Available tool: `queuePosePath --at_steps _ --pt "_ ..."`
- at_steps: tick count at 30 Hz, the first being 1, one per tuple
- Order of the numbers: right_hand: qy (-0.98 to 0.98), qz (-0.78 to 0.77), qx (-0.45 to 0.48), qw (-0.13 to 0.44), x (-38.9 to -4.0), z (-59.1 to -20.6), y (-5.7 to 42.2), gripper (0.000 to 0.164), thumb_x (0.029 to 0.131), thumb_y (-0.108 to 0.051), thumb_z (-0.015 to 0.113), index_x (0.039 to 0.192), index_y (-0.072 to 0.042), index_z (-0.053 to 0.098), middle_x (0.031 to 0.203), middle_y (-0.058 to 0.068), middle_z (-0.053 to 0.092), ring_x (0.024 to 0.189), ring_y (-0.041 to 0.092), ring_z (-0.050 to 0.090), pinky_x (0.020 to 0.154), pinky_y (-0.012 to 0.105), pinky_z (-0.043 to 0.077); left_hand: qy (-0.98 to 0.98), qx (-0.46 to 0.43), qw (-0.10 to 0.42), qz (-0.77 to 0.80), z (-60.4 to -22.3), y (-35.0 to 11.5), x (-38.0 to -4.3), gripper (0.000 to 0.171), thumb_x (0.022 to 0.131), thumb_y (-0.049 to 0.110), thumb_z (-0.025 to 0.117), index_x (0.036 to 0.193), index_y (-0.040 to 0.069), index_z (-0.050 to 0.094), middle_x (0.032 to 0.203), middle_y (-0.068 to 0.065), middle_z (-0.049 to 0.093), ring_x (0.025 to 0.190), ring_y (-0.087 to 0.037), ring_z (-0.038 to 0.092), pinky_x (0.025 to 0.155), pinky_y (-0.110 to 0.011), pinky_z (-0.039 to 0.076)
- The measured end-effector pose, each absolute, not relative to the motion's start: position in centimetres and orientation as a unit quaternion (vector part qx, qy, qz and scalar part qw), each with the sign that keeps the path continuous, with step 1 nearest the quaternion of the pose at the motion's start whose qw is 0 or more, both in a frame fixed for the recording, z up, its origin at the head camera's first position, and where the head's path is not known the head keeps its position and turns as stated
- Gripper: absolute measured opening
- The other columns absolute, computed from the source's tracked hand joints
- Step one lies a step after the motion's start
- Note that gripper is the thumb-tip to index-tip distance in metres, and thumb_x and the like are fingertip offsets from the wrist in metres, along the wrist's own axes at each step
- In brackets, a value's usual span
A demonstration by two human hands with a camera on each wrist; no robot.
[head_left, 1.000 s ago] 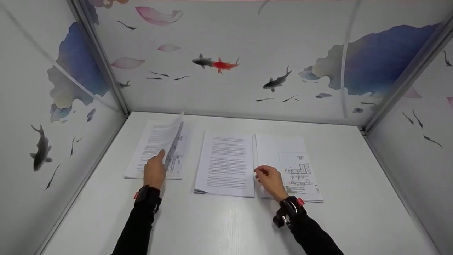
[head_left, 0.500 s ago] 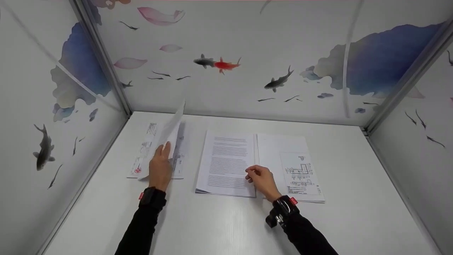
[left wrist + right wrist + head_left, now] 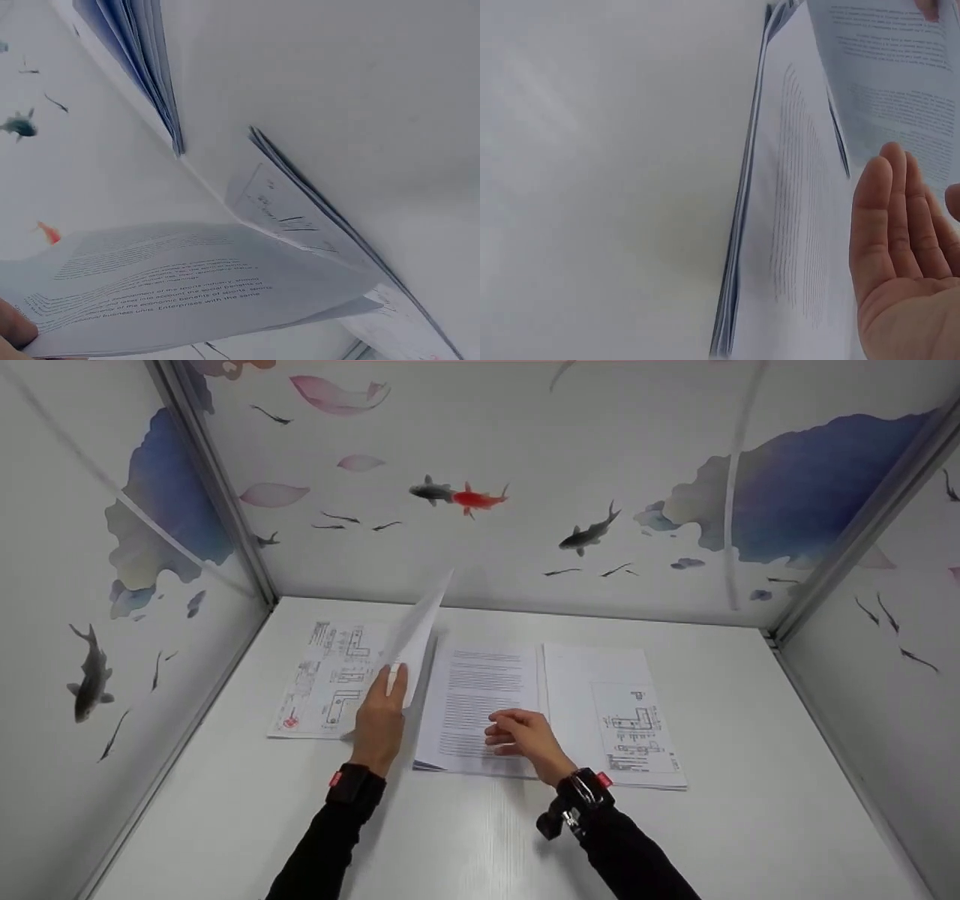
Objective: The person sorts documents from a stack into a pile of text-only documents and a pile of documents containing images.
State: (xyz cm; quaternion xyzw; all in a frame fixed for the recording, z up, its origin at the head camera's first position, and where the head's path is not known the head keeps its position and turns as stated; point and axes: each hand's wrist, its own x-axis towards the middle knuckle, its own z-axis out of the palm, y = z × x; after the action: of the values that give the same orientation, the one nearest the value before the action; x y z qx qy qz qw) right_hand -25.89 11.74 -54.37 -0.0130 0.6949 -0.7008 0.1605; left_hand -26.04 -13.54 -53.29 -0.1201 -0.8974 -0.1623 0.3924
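My left hand (image 3: 379, 727) holds a printed sheet of paper (image 3: 418, 622) raised on edge, between the left and middle stacks. In the left wrist view the sheet (image 3: 172, 289) bows and shows lines of text, with a fingertip on its near corner. The left paper stack (image 3: 315, 682) now has a technical drawing with a red stamp on top. My right hand (image 3: 525, 741) hovers over the middle paper stack (image 3: 480, 675), which has a page of text uppermost. Its fingers are extended and loosely bent in the right wrist view, palm (image 3: 915, 300) showing, holding nothing.
A third paper stack (image 3: 585, 667), topped by a drawing, lies close to the right of the middle one. The white table (image 3: 480, 840) is bounded by panels printed with fish and petals on the left, back (image 3: 495, 555) and right.
My left hand has lifted the text sheet off the left stack and carried it rightward, uncovering the drawing beneath. My right hand has shifted left from the right stack to over the middle one.
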Motion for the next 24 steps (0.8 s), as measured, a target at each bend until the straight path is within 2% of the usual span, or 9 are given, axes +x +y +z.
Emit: queuePosePath --at_steps 4,7,10,12,18,24 --pt "0.643 -0.738 -0.040 0.201 -25.8 -53.6 10.5 0.054 0.100 -0.038 0.055 0.136 0.002 0.051 0.131 0.028 0.058 0.108 0.028 0.068 0.091 0.038 0.055 -0.901 -0.137 0.387 -0.139 -53.2 -12.1 -25.7 0.050 0.088 -0.004 0.066 0.137 0.001 0.055 0.128 -0.029 0.058 0.119 -0.038 0.060 0.093 -0.039 0.053" --pt "0.613 -0.755 -0.057 0.224 -25.6 -53.0 9.5 0.062 0.100 -0.043 0.051 0.145 -0.002 0.041 0.140 0.026 0.051 0.124 0.036 0.058 0.098 0.041 0.051 -0.899 -0.152 0.393 -0.121 -53.5 -11.1 -25.5 0.049 0.088 -0.003 0.068 0.136 0.001 0.056 0.128 -0.028 0.058 0.118 -0.038 0.061 0.090 -0.038 0.054" --pt "0.591 -0.769 -0.075 0.233 -25.7 -52.3 8.6 0.067 0.102 -0.044 0.048 0.151 -0.004 0.030 0.146 0.024 0.046 0.131 0.039 0.050 0.101 0.044 0.049 -0.889 -0.169 0.413 -0.105 -53.7 -10.0 -25.2 0.048 0.087 -0.003 0.069 0.133 0.001 0.058 0.126 -0.028 0.058 0.116 -0.037 0.062 0.090 -0.037 0.054" --pt "0.576 -0.779 -0.083 0.234 -26.1 -51.7 8.2 0.067 0.102 -0.045 0.047 0.153 -0.006 0.027 0.147 0.023 0.045 0.131 0.038 0.050 0.101 0.044 0.049 -0.878 -0.185 0.430 -0.098 -53.7 -9.2 -25.1 0.048 0.085 -0.004 0.070 0.131 0.001 0.059 0.125 -0.027 0.058 0.115 -0.037 0.063 0.091 -0.037 0.054" --pt "0.542 -0.807 -0.074 0.222 -26.9 -50.4 7.4 0.062 0.101 -0.046 0.046 0.152 -0.016 0.029 0.146 0.013 0.047 0.124 0.022 0.054 0.094 0.036 0.050 -0.846 -0.245 0.465 -0.086 -54.0 -6.9 -24.5 0.048 0.082 -0.005 0.072 0.129 0.002 0.062 0.124 -0.028 0.059 0.116 -0.038 0.062 0.097 -0.039 0.051" --pt "0.528 -0.830 -0.020 0.178 -27.5 -49.9 7.5 0.050 0.105 -0.035 0.043 0.146 -0.008 0.039 0.129 0.006 0.059 0.112 0.015 0.059 0.089 0.028 0.051 -0.839 -0.285 0.454 -0.098 -54.5 -5.8 -24.3 0.051 0.085 -0.007 0.065 0.135 0.005 0.059 0.134 -0.028 0.055 0.125 -0.038 0.056 0.104 -0.040 0.047"
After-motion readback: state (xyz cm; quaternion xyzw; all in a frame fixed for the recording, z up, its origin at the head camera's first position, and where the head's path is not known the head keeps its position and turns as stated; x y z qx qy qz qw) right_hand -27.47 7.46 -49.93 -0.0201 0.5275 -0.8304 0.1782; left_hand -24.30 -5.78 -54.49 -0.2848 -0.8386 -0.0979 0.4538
